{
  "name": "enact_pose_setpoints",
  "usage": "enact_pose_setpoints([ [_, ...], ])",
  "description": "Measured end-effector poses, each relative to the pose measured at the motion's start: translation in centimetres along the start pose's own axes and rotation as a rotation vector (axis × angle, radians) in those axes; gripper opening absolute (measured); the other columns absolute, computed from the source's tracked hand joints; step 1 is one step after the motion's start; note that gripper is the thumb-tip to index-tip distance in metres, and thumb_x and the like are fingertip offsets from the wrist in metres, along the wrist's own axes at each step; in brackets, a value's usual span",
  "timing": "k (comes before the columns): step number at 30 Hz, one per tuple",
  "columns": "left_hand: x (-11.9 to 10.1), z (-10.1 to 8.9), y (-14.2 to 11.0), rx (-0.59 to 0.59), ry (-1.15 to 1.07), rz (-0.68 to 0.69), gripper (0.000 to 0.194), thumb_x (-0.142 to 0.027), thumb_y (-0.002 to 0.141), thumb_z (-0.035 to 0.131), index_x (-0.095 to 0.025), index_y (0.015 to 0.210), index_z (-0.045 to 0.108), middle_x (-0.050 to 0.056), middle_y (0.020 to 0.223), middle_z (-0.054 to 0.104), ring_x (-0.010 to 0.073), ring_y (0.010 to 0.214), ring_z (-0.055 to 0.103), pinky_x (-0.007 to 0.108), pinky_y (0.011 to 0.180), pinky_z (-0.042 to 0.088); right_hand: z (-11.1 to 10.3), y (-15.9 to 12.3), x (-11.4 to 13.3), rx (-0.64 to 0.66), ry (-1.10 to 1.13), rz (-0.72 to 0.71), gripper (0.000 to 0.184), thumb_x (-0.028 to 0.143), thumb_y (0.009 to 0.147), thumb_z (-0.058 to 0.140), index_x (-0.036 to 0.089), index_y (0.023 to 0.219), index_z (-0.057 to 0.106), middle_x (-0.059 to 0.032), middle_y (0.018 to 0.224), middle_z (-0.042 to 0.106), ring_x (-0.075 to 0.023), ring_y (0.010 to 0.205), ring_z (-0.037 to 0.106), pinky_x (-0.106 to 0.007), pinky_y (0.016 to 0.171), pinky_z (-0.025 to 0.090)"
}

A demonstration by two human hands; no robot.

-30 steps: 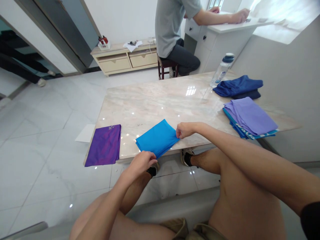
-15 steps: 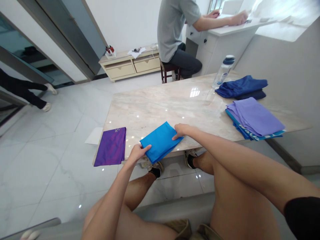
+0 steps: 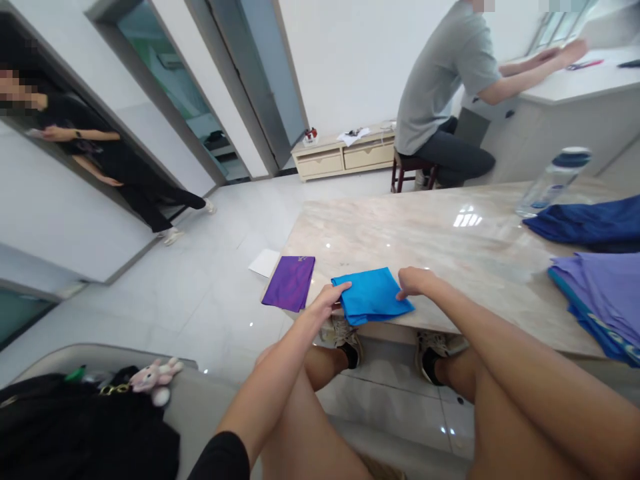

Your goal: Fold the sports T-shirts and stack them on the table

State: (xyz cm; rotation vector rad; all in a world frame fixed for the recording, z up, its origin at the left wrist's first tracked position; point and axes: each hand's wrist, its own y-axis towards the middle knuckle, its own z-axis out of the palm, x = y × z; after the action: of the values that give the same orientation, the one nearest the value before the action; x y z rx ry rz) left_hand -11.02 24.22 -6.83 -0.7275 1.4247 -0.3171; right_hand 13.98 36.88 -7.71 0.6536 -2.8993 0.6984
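A bright blue folded cloth (image 3: 371,297) lies flat near the table's near edge, between my two hands. My left hand (image 3: 324,301) has its fingers on the cloth's left edge. My right hand (image 3: 413,283) has curled fingers at its right corner. To the left lies a folded purple cloth (image 3: 289,283), just beyond my left hand and apart from it. Both rest on a pale marble table (image 3: 400,230).
At the right stand a lilac cloth stack (image 3: 595,293), a navy cloth (image 3: 585,223) and a water bottle (image 3: 553,183). A seated co-worker (image 3: 445,100) faces a white counter. A person in black (image 3: 105,147) stands left. A black bag (image 3: 85,420) sits near my left arm.
The view has swung, so everything sits further right and a standing person has come into sight. The blue cloth now lies squarer to the table edge, with both hands still at its sides.
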Motion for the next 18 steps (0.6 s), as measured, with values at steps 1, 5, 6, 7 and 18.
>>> enact_pose_setpoints([
  [1,-0.8,-0.8,-0.8,-0.032,0.003,0.022,0.039,-0.038,0.082,0.091,-0.018,0.111,0.076,0.011,0.104,0.084,0.0259,0.092,0.078,0.033,0.076,0.064,-0.5,-0.4,0.3,0.007,-0.020,-0.001,0.037,0.043,0.078,0.094,0.015,0.100,0.081,-0.0203,0.111,0.081,-0.0379,0.104,0.079,-0.044,0.085,0.062],
  [5,-4.0,-5.6,-5.3,-0.081,-0.005,0.199,0.044,-0.038,0.079,0.094,-0.015,0.114,0.079,0.014,0.111,0.085,0.0292,0.102,0.080,0.035,0.086,0.066,-2.5,-2.2,1.6,-0.067,-0.076,-0.018,0.036,0.046,0.105,0.063,0.015,0.113,0.080,-0.0231,0.124,0.078,-0.0378,0.116,0.076,-0.043,0.090,0.058],
  [6,-4.7,-7.1,-6.5,-0.101,-0.025,0.240,0.044,-0.039,0.079,0.094,-0.014,0.113,0.080,0.015,0.112,0.084,0.0304,0.103,0.080,0.036,0.087,0.066,-2.8,-2.5,1.9,-0.089,-0.079,-0.024,0.037,0.046,0.107,0.059,0.016,0.114,0.079,-0.0230,0.123,0.078,-0.0377,0.115,0.076,-0.042,0.088,0.058],
  [7,-5.2,-8.7,-7.6,-0.136,-0.049,0.266,0.044,-0.039,0.080,0.094,-0.014,0.113,0.080,0.016,0.113,0.084,0.0316,0.104,0.080,0.038,0.088,0.067,-3.0,-2.8,2.2,-0.109,-0.079,-0.027,0.038,0.046,0.108,0.057,0.017,0.115,0.079,-0.0225,0.122,0.078,-0.0372,0.113,0.076,-0.042,0.086,0.057],
  [18,-9.0,-18.4,-6.9,-0.544,-0.247,0.351,0.014,-0.029,0.095,0.076,-0.017,0.097,0.070,0.004,0.084,0.078,0.0177,0.072,0.074,0.031,0.069,0.065,-2.8,-2.7,1.9,-0.162,-0.049,0.006,0.037,0.045,0.109,0.049,0.022,0.110,0.079,-0.0172,0.117,0.079,-0.0334,0.103,0.077,-0.039,0.078,0.054],
])
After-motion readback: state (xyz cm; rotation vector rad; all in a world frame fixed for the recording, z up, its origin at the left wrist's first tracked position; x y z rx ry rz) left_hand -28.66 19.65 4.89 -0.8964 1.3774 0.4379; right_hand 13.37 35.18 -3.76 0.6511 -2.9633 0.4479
